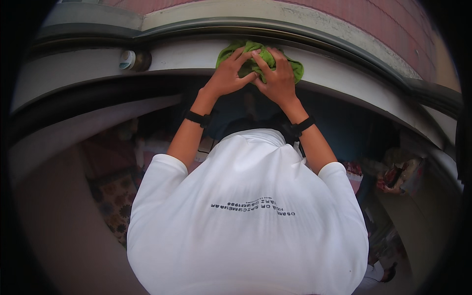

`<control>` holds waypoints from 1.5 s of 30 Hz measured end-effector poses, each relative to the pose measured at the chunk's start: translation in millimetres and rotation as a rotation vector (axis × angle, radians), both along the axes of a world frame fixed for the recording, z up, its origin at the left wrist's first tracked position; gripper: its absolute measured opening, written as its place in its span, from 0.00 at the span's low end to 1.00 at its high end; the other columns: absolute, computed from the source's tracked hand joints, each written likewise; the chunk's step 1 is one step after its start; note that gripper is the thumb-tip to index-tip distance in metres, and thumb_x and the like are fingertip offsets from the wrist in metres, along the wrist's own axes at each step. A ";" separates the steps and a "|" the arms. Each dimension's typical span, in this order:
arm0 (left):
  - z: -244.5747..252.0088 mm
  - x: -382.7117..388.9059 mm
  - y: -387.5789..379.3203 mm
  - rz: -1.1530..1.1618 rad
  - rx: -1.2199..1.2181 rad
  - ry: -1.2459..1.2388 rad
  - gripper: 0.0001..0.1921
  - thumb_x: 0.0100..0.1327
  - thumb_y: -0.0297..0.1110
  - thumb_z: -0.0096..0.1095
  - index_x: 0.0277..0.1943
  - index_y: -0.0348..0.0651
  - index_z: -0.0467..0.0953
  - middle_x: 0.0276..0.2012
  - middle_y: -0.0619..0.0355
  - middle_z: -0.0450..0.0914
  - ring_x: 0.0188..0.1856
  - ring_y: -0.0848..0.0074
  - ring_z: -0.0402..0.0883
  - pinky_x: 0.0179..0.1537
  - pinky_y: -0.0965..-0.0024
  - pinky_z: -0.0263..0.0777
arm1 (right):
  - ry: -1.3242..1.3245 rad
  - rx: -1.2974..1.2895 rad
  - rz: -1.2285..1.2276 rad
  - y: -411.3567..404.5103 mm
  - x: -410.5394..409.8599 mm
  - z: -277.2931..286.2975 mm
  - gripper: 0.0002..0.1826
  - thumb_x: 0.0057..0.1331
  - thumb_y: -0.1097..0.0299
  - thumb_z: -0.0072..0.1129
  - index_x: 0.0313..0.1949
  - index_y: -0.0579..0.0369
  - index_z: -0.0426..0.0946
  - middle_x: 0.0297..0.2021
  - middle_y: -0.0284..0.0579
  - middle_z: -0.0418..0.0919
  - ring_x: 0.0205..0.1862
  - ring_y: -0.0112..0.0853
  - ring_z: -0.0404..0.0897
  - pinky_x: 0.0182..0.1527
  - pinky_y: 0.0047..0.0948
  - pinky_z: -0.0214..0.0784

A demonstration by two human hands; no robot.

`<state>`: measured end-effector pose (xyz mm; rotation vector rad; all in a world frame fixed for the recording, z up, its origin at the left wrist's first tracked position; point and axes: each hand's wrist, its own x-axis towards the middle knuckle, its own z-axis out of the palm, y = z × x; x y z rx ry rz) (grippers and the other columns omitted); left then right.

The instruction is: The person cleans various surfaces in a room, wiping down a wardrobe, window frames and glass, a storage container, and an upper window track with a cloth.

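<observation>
A bunched green cloth (297,70) lies on the white window sill (184,55), partly draped over its front edge. My left hand (230,72) is on the cloth's left side, its fingers bent over the folds. From the right, my right hand (278,75) grips the same cloth with fingers spread and curled. The thumbs and fingertips of both hands come close together over the middle of the cloth. Part of the cloth is hidden beneath my fingers.
On the sill to the left sits a small round container (127,59) with a white label, beside a dark rounded object (143,61). The window frame track (265,31) runs behind the sill. Bags (400,177) lie lower right; another person (379,273) is at bottom right.
</observation>
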<state>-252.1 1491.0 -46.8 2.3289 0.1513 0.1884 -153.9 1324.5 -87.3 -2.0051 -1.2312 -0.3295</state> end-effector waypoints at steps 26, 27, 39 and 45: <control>-55.4 222.5 -284.4 -0.494 0.144 -0.401 0.27 0.73 0.47 0.49 0.72 0.52 0.64 0.66 0.50 0.71 0.72 0.56 0.66 0.69 0.53 0.61 | 0.078 0.126 -0.775 -262.4 118.4 -29.6 0.26 0.68 0.68 0.59 0.65 0.47 0.67 0.68 0.58 0.57 0.70 0.56 0.62 0.65 0.49 0.66; -56.5 220.4 -284.2 -0.489 0.127 -0.388 0.26 0.73 0.47 0.48 0.72 0.52 0.65 0.65 0.50 0.71 0.71 0.56 0.66 0.69 0.53 0.61 | 0.073 0.124 -0.789 -261.9 116.7 -27.9 0.26 0.68 0.68 0.59 0.65 0.47 0.67 0.68 0.58 0.57 0.70 0.56 0.62 0.65 0.49 0.66; 48.2 142.6 -228.7 -0.377 0.325 -0.173 0.26 0.75 0.52 0.48 0.70 0.53 0.68 0.66 0.47 0.71 0.69 0.55 0.69 0.69 0.52 0.61 | 0.200 0.058 -0.438 -232.8 79.5 61.6 0.26 0.55 0.74 0.63 0.55 0.50 0.71 0.69 0.54 0.62 0.72 0.61 0.58 0.71 0.57 0.55; 150.2 95.4 -237.7 -0.236 0.580 -0.173 0.34 0.65 0.61 0.59 0.71 0.58 0.68 0.64 0.52 0.73 0.67 0.60 0.71 0.70 0.53 0.62 | 0.147 0.022 -0.219 -245.1 52.0 157.0 0.46 0.57 0.73 0.65 0.74 0.55 0.55 0.74 0.55 0.55 0.76 0.59 0.50 0.74 0.56 0.50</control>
